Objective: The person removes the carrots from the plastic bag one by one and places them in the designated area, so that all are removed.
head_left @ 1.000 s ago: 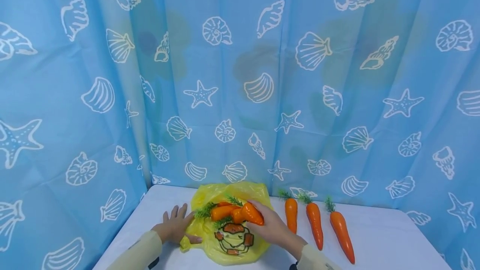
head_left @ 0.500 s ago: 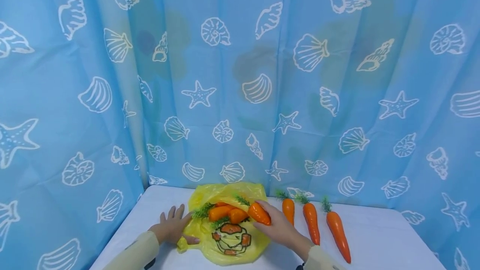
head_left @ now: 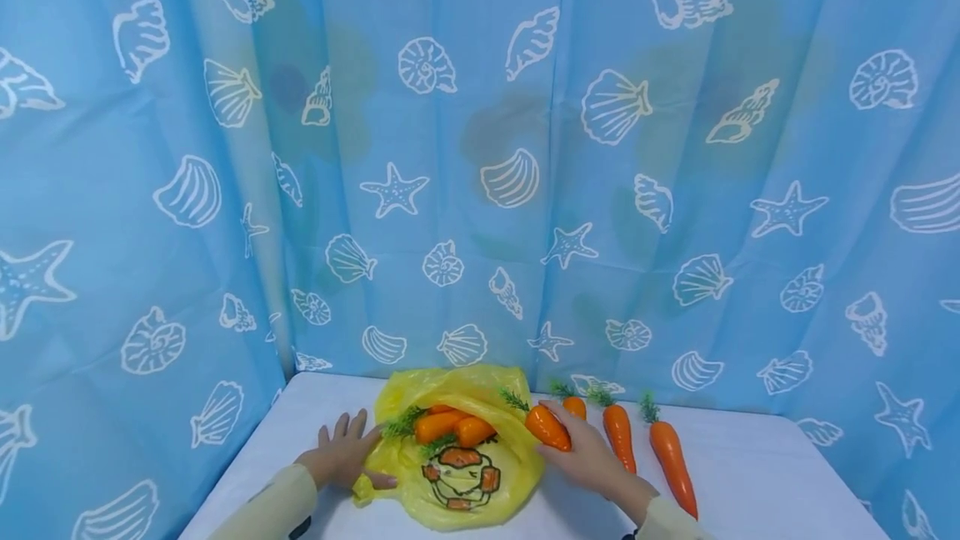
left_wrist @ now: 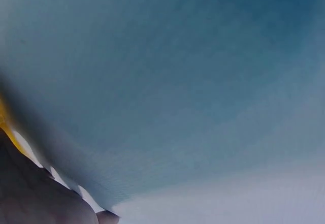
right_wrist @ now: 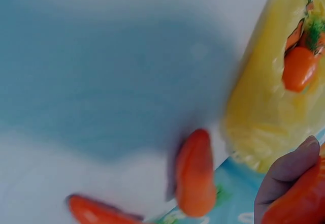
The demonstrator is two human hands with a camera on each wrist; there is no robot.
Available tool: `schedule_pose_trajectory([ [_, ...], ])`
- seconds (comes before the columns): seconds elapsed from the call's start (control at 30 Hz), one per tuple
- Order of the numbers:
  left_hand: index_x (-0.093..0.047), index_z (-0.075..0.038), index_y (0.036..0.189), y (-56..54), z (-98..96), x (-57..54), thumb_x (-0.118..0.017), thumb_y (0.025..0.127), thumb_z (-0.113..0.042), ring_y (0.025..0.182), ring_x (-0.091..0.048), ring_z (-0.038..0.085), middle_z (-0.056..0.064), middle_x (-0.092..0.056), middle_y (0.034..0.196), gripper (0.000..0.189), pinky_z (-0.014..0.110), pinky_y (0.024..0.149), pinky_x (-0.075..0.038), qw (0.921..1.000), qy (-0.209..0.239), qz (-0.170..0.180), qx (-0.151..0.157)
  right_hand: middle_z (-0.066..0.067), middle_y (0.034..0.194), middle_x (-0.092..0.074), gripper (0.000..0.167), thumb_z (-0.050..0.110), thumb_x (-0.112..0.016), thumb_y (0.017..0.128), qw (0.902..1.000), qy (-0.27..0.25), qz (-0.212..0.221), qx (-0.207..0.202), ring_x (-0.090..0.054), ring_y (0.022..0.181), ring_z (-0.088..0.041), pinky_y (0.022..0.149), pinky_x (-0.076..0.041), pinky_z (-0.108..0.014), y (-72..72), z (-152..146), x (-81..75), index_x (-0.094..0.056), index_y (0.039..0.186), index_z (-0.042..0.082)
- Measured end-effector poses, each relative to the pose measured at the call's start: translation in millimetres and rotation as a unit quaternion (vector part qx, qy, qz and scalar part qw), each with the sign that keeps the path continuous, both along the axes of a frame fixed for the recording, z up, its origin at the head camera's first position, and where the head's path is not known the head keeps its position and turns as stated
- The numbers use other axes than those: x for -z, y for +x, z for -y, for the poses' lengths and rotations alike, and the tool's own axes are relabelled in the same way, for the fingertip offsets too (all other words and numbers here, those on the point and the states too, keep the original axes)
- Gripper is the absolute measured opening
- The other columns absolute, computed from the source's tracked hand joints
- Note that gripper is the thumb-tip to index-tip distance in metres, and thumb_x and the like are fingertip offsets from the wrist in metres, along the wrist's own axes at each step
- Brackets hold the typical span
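Blue seashell-print curtain [head_left: 450, 132], white table [head_left: 765, 482]

The head view is bright and evenly lit, with small glints on the held carrot [head_left: 548, 428] and a soft sheen on the yellow bag [head_left: 517, 486]; the left wrist view is dim and hazy; in the right one, blue-grey shade darkens the desk [right_wrist: 56, 170] and the lying carrots [right_wrist: 195, 178] blur

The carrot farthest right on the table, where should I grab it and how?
Best, I think, round the rightmost carrot where it is thick, below its green leaves, from above and the right: it lies down, narrowing to its near tip, with another carrot on its left.
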State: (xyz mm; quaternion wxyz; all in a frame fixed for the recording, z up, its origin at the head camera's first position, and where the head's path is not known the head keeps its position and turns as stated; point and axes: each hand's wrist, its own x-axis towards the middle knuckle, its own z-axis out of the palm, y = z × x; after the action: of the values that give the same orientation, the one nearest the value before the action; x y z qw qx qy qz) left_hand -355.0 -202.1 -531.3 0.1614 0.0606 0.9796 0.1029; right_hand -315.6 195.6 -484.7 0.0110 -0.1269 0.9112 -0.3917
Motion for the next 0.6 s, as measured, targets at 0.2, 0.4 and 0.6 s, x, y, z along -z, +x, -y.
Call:
schedule_pose_trajectory([
  [0.2,-0.039,-0.019,0.152,1.9,1.9,0.2,-0.061,0.064,-0.087,0.147,-0.009,0.054,0.024,-0.015,0.163,0.114,0.076,0.112,-0.002,1.0,0.001,0.003,0.003,-0.01,0.136,-0.058,0.068,0.032,-0.075,0.088,0.9992,0.004,0.021,0.035,-0.059,0.09,-0.018,0.081,-0.057,-0.04,2.9,-20,-3.1,-0.045,0.148,0.02],
  [0.4,-0.038,-0.017,0.152,0.4,0.7,-1.8,-0.061,0.065,-0.087,0.146,-0.009,0.056,0.025,-0.015,0.163,0.114,0.077,0.111,-0.002,0.9999,0.007,0.0,0.011,-0.007,0.138,-0.057,0.069,0.035,-0.075,0.087,0.9973,0.026,0.01,0.069,-0.059,0.1,-0.018,0.089,-0.056,-0.043,3.5,-36,-3.1,-0.045,0.148,0.02],
  [0.6,-0.038,-0.017,0.152,0.8,0.7,-1.5,-0.062,0.064,-0.087,0.146,-0.009,0.056,0.024,-0.015,0.163,0.115,0.077,0.111,-0.002,0.9999,0.008,0.004,0.007,-0.01,0.141,-0.055,0.072,0.034,-0.073,0.09,0.9945,0.038,0.013,0.097,-0.059,0.108,-0.023,0.095,-0.053,-0.051,0.7,-53,-5.8,-0.039,0.151,0.02],
])
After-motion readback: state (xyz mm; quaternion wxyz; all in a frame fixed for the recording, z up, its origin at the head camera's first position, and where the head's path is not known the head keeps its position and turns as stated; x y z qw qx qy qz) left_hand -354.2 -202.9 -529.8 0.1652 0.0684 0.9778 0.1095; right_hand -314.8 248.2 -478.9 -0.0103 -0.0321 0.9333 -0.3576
